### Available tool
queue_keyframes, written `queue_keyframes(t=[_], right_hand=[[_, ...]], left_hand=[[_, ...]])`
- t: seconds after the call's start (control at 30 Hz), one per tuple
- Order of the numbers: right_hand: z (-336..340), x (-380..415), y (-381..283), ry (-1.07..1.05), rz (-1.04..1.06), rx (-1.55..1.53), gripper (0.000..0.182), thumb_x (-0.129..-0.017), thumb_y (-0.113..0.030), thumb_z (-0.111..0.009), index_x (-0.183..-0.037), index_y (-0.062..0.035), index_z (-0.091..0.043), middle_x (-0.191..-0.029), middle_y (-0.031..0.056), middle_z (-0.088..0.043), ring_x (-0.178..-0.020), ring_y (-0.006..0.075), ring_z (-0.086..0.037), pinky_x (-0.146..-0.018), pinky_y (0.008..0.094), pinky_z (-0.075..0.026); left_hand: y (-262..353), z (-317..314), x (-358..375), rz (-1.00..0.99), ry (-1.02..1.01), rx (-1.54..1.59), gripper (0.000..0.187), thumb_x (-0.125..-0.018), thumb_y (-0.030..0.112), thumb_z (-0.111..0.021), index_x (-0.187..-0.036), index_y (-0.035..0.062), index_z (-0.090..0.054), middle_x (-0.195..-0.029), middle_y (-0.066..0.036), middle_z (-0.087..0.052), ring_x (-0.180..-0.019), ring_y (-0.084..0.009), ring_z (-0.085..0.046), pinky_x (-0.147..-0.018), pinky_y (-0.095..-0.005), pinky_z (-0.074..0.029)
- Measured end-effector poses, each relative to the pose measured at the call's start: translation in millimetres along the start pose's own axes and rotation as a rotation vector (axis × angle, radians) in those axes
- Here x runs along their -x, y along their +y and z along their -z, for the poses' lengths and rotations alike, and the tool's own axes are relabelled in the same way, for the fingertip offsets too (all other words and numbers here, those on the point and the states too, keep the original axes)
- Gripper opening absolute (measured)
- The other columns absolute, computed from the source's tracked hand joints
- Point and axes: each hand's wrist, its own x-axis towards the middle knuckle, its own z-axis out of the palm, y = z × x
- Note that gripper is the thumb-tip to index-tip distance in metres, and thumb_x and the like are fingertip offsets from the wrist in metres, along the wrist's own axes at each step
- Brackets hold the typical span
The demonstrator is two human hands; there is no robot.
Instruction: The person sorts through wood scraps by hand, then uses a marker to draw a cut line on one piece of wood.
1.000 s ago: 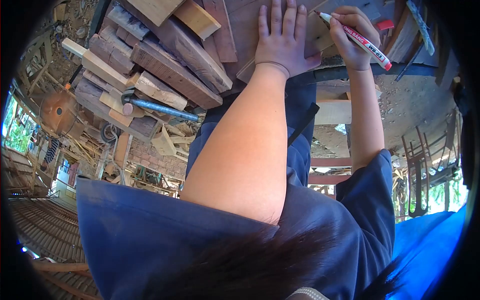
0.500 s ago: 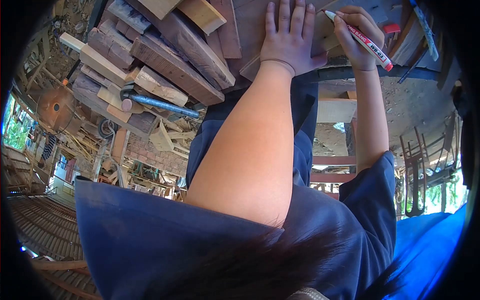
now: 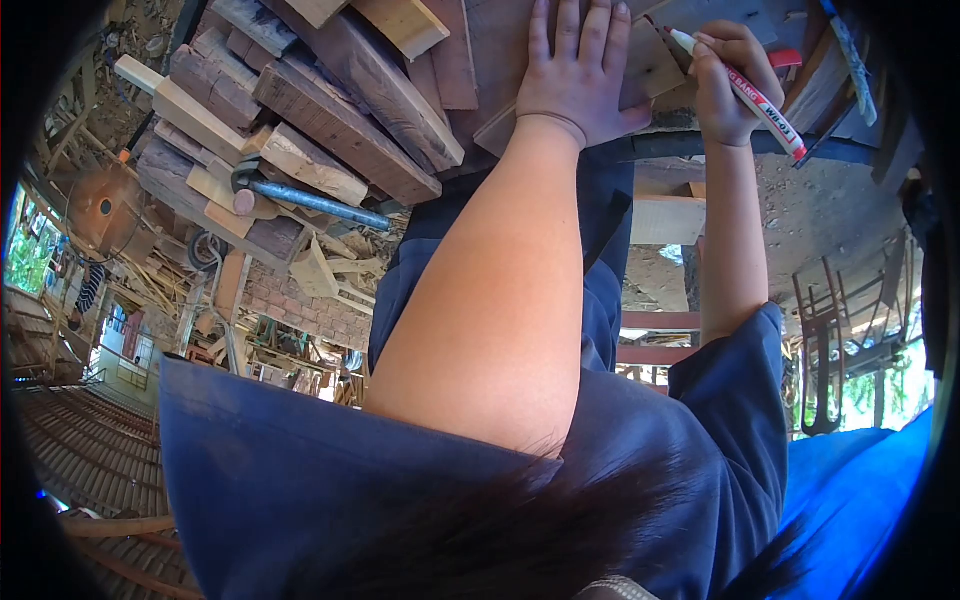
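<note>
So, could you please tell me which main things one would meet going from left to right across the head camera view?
Fan → hammer → left hand → right hand gripping the marker → blue-and-white stick.

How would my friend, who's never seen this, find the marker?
Find the long bare arm in the middle, whose left hand lies spread flat at the top. Right of that, the right hand holds the marker. Unlike the brown wood nearby, it's slim and white, with a red end and "WB-03" printed on it.
</note>
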Motion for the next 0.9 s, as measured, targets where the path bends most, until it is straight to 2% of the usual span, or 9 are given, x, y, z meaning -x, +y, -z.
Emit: queue_keyframes(t=[0.03,0.1,0.17,0.23,0.3,0.4,0.6,0.8,0.9], right_hand=[[0,0,0,0.029,0.018,-0.055,0.008,-0.076,0.012,-0.062,-0.074,0.0058,-0.058,-0.084,0.0145,-0.066,-0.059,0.0111,-0.058,-0.056,0.0222,-0.047],[-1,0,-2,-0.027,0.058,0.036,0.009,-0.075,0.011,-0.063,-0.072,0.0056,-0.057,-0.083,0.0149,-0.067,-0.060,0.0122,-0.059,-0.057,0.0223,-0.048],[-7,0,-4,0.046,0.226,0.229,0.010,-0.074,0.011,-0.064,-0.070,0.0052,-0.056,-0.082,0.0156,-0.067,-0.060,0.0126,-0.059,-0.057,0.0228,-0.048],[-8,7,0,0.100,0.218,0.245,0.010,-0.072,0.010,-0.064,-0.069,0.0048,-0.056,-0.081,0.0165,-0.067,-0.058,0.0131,-0.060,-0.055,0.0235,-0.049],[-8,12,1,0.148,0.095,0.159,0.010,-0.073,0.010,-0.064,-0.070,0.0051,-0.057,-0.082,0.0171,-0.068,-0.056,0.0129,-0.060,-0.054,0.0238,-0.050],[-10,13,2,0.147,0.067,0.043,0.010,-0.074,0.010,-0.064,-0.070,0.0053,-0.057,-0.082,0.0175,-0.067,-0.054,0.0125,-0.060,-0.053,0.0238,-0.050],[-10,8,-1,0.057,0.075,0.134,0.008,-0.074,0.010,-0.064,-0.070,0.0058,-0.057,-0.082,0.0149,-0.067,-0.056,0.0114,-0.059,-0.054,0.0227,-0.049],[-7,9,4,0.071,0.064,0.152,0.009,-0.072,0.009,-0.063,-0.068,0.0050,-0.057,-0.080,0.0129,-0.067,-0.056,0.0098,-0.057,-0.053,0.0222,-0.047],[-7,8,2,0.058,0.069,0.149,0.008,-0.072,0.011,-0.061,-0.068,0.0056,-0.056,-0.080,0.0148,-0.067,-0.054,0.0100,-0.056,-0.052,0.0227,-0.047]], left_hand=[[1,1,0,0.005,-0.012,-0.006,0.118,-0.064,0.061,-0.072,-0.150,-0.0003,-0.019,-0.156,-0.020,-0.016,-0.147,-0.0408,-0.006,-0.118,-0.0562,-0.005],[1,2,0,0.016,-0.023,-0.011,0.118,-0.065,0.061,-0.072,-0.150,-0.0004,-0.019,-0.156,-0.020,-0.016,-0.147,-0.0408,-0.006,-0.118,-0.0563,-0.005],[0,1,0,0.004,-0.029,-0.054,0.117,-0.066,0.063,-0.070,-0.150,-0.0004,-0.019,-0.156,-0.020,-0.016,-0.147,-0.0407,-0.005,-0.118,-0.0563,-0.004],[0,2,0,0.006,-0.044,-0.034,0.117,-0.068,0.064,-0.069,-0.150,-0.0004,-0.018,-0.156,-0.021,-0.015,-0.147,-0.0407,-0.005,-0.118,-0.0562,-0.004],[-1,1,-1,0.005,-0.057,-0.017,0.116,-0.069,0.066,-0.067,-0.151,-0.0005,-0.017,-0.157,-0.021,-0.015,-0.147,-0.0408,-0.004,-0.118,-0.0562,-0.003],[0,1,-1,0.001,-0.050,-0.039,0.118,-0.070,0.068,-0.065,-0.151,-0.0008,-0.015,-0.157,-0.021,-0.013,-0.147,-0.0409,-0.002,-0.118,-0.0561,-0.002],[0,3,-1,0.006,-0.093,-0.034,0.121,-0.067,0.069,-0.067,-0.151,-0.0001,-0.014,-0.157,-0.021,-0.012,-0.147,-0.0407,-0.002,-0.118,-0.0559,-0.002],[0,4,-1,0.011,-0.070,-0.032,0.122,-0.066,0.068,-0.069,-0.151,0.0002,-0.014,-0.157,-0.021,-0.012,-0.147,-0.0405,-0.002,-0.118,-0.0556,-0.003],[1,6,-1,0.009,-0.062,-0.033,0.122,-0.066,0.067,-0.069,-0.151,0.0000,-0.014,-0.157,-0.021,-0.012,-0.147,-0.0407,-0.003,-0.118,-0.0557,-0.003]])
